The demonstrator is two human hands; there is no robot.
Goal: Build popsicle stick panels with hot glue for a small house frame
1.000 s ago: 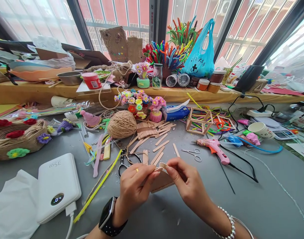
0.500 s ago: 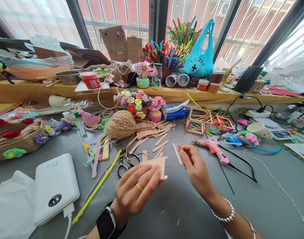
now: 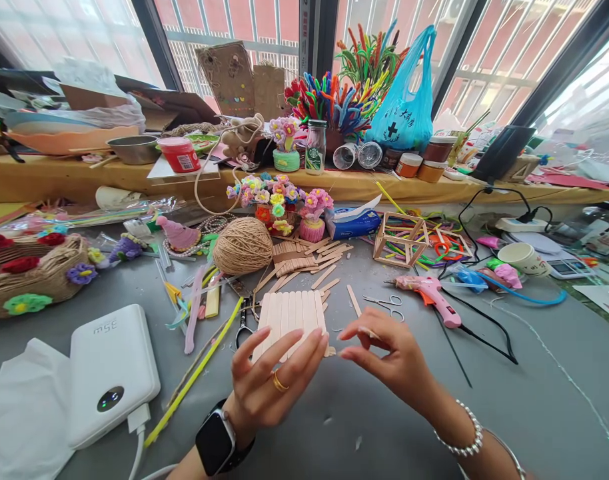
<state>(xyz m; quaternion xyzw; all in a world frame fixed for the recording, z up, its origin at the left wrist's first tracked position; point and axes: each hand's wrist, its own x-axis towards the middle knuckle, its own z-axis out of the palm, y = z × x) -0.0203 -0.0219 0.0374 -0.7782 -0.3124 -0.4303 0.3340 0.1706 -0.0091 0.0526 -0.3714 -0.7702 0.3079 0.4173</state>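
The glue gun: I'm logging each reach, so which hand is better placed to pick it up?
Probably the right hand: the glue gun lies on its side of the table, and the left hand holds the stick panel.

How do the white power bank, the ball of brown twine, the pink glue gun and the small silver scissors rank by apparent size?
1. White power bank, though nearness inflates it.
2. Ball of brown twine.
3. Pink glue gun, close to the twine.
4. Small silver scissors.

Open desk near and right, clutter ahead and left
Bare grey desk point(image 3: 534, 400) lies right of the hands; scissors point(image 3: 244, 320), loose sticks point(image 3: 324, 270) and twine ball point(image 3: 243, 245) crowd ahead, the glue gun point(image 3: 429, 297) with its cord blocks front-right, the power bank point(image 3: 109, 373) sits left
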